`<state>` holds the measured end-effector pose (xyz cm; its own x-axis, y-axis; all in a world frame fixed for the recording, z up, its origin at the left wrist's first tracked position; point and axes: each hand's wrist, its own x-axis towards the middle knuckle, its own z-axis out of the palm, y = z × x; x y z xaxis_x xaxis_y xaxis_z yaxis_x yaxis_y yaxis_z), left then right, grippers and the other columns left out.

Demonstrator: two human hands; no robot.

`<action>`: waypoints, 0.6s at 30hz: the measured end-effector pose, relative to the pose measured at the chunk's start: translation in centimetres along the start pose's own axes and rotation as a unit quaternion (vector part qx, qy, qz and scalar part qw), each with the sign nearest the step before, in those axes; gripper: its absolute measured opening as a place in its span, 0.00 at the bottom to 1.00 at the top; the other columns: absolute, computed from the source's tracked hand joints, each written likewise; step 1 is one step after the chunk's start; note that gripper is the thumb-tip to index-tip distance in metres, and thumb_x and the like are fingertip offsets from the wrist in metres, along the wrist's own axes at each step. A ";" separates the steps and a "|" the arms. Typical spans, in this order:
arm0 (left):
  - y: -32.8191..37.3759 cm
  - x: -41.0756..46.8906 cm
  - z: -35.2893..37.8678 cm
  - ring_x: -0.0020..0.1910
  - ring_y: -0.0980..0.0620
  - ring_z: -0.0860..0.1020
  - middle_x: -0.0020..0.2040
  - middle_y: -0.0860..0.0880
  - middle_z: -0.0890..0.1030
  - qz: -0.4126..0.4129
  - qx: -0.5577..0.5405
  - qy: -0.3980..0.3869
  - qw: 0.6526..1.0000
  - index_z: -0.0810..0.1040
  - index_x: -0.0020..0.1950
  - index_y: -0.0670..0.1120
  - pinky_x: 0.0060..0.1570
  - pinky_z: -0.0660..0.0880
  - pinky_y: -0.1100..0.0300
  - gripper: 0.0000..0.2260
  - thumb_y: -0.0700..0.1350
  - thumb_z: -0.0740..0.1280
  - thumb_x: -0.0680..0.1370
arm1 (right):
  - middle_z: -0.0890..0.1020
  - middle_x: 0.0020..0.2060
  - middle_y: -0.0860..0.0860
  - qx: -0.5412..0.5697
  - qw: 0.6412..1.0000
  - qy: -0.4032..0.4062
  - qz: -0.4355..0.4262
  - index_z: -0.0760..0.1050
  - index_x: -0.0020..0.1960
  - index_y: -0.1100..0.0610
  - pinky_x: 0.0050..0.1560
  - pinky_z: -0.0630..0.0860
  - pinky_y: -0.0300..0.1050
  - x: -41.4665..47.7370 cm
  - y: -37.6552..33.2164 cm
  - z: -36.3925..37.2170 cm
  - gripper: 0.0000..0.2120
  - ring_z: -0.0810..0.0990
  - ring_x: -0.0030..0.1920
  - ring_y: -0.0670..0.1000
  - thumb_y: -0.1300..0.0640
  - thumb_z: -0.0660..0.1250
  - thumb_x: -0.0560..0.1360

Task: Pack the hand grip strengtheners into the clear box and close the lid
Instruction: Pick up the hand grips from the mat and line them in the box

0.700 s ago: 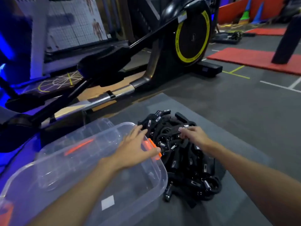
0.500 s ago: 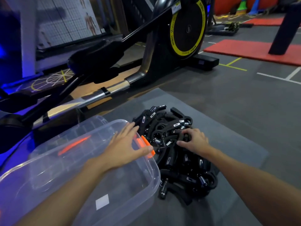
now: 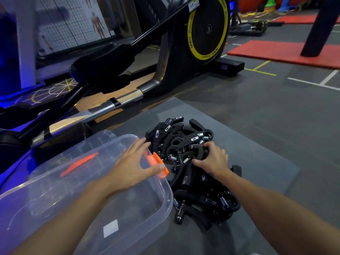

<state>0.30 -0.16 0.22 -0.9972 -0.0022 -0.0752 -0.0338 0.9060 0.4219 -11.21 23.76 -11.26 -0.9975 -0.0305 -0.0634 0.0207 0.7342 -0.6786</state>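
Right grip [image 3: 213, 159] has gone from reaching across the top of the pile to digging in; left grip [image 3: 136, 166] has held its place on the box end. Camera has tipped slightly lower.

Right grip: fingers curled down into the heap, closed round one black strengthener [image 3: 199, 152] near the top of the pile; thumb stretched out to the left. How much of it is enclosed cannot be told.

Left grip: flat, fingers straight and spread, holding nothing, palm resting on the right end rim of the clear box [image 3: 128, 218], thumb lying against the orange latch [image 3: 157, 163].

Pile of hand grip strengtheners [image 3: 198, 201]: black foam handles and steel springs, tangled, lying on the grey mat [image 3: 257, 162] toward its left edge, touching the box's right end. It lies directly under and around the right grip and just right of the left grip.

Box stands open at the mat's left edge. A second orange latch [image 3: 79, 163] shows through its clear wall.

Beyond the mat's far edge: elliptical trainer [image 3: 207, 30].
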 end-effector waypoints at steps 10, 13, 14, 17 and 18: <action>2.7 -1.4 -2.3 0.68 0.59 0.65 0.70 0.58 0.67 0.022 -0.100 0.074 0.992 0.66 0.74 0.53 0.70 0.61 0.58 0.27 0.55 0.70 0.76 | 0.72 0.56 0.48 0.179 0.981 0.021 -0.065 0.66 0.62 0.41 0.62 0.72 0.54 -4.8 -5.4 -5.4 0.36 0.70 0.62 0.53 0.42 0.77 0.58; 4.6 -2.1 -4.6 0.63 0.59 0.73 0.66 0.57 0.72 0.045 -0.158 0.138 0.977 0.71 0.70 0.56 0.65 0.70 0.57 0.24 0.47 0.72 0.75 | 0.75 0.57 0.48 0.237 0.963 -0.002 -0.129 0.65 0.58 0.36 0.60 0.75 0.50 -6.8 -8.6 -7.6 0.36 0.75 0.59 0.49 0.38 0.77 0.54; 5.3 -2.5 -5.6 0.60 0.58 0.76 0.65 0.55 0.73 0.049 -0.170 0.158 0.972 0.73 0.68 0.56 0.62 0.73 0.57 0.23 0.46 0.73 0.75 | 0.75 0.58 0.47 0.253 0.955 -0.014 -0.154 0.65 0.58 0.36 0.60 0.75 0.48 -7.8 -9.7 -8.4 0.37 0.76 0.58 0.48 0.39 0.77 0.54; 7.2 -4.2 -8.4 0.50 0.57 0.81 0.58 0.52 0.79 0.054 -0.209 0.207 0.954 0.77 0.63 0.54 0.55 0.78 0.60 0.20 0.43 0.75 0.73 | 0.75 0.58 0.45 0.269 0.936 -0.048 -0.220 0.65 0.60 0.38 0.59 0.75 0.45 -11.5 -12.4 -10.6 0.36 0.76 0.58 0.46 0.41 0.77 0.55; 7.7 -5.0 -9.2 0.49 0.56 0.81 0.55 0.52 0.81 0.055 -0.212 0.214 0.952 0.78 0.61 0.52 0.54 0.78 0.61 0.18 0.42 0.75 0.73 | 0.75 0.57 0.44 0.267 0.931 -0.060 -0.243 0.65 0.60 0.38 0.59 0.75 0.46 -12.7 -13.0 -11.2 0.36 0.76 0.58 0.46 0.42 0.77 0.56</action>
<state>4.39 2.95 12.14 -0.9293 -0.1712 0.3272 0.1390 0.6588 0.7394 0.43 22.21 6.60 -0.8842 -0.3690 0.2865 -0.3683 0.1732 -0.9134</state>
